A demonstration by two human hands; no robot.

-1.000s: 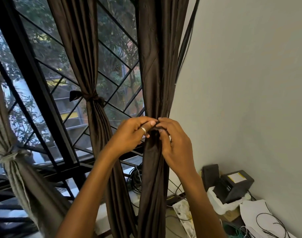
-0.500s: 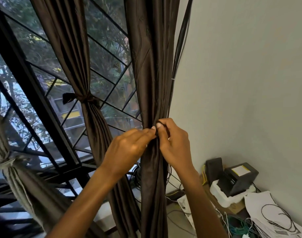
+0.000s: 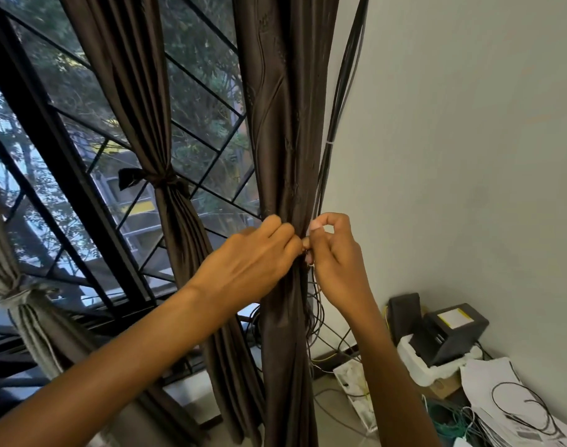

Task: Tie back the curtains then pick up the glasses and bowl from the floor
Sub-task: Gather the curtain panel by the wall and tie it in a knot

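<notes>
A dark brown curtain [image 3: 282, 130] hangs gathered by the wall corner. My left hand [image 3: 253, 262] and my right hand [image 3: 337, 256] meet at its waist, fingers curled and pinching the fabric or its tie between them; the tie itself is hidden by the fingers. Left of it, a second brown curtain [image 3: 166, 221] is bound with a dark tie [image 3: 159, 182]. At the far left a grey curtain [image 3: 27, 311] is also tied. No glasses or bowl are in view.
Black window bars [image 3: 50, 150] stand behind the curtains. Black cables [image 3: 343, 91] run down the corner beside the white wall. On the floor at right lie a black box [image 3: 449, 333], a white base, loose papers [image 3: 514, 404] and tangled wires.
Both hands have shifted slightly up and right along the curtain. My right fingers have curled more, with the forefinger raised.
</notes>
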